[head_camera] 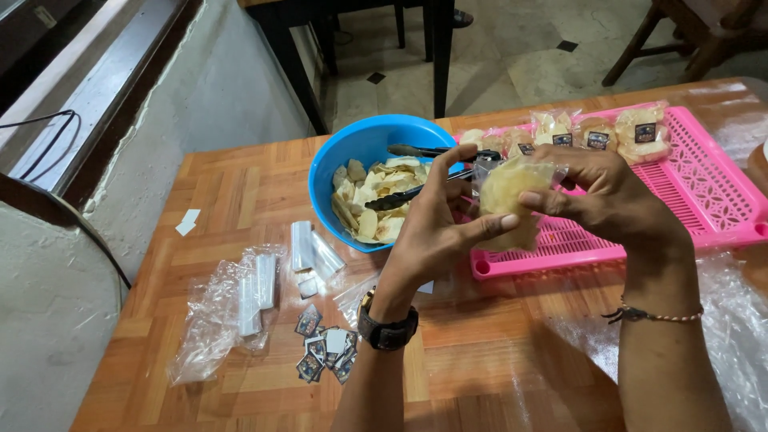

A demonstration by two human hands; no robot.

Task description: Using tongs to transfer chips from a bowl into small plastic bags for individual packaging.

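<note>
Both my hands hold a small clear plastic bag of pale chips [510, 192] above the near edge of a pink slotted tray [704, 200]. My left hand [436, 228], with a dark watch on its wrist, pinches the bag's left side while its other fingers are spread. My right hand [612, 196], wearing a thin bracelet, grips the bag from the right. A blue bowl [356, 144] of chips sits just behind my left hand, with black tongs [416, 192] resting across it.
Several filled chip bags [616, 128] line the tray's far side. On the wooden table [232, 184] lie empty clear bags [212, 312], folded bag strips [312, 252] and small dark printed labels [328, 348]. Clear plastic sheeting [736, 320] covers the right side. Chair legs stand beyond.
</note>
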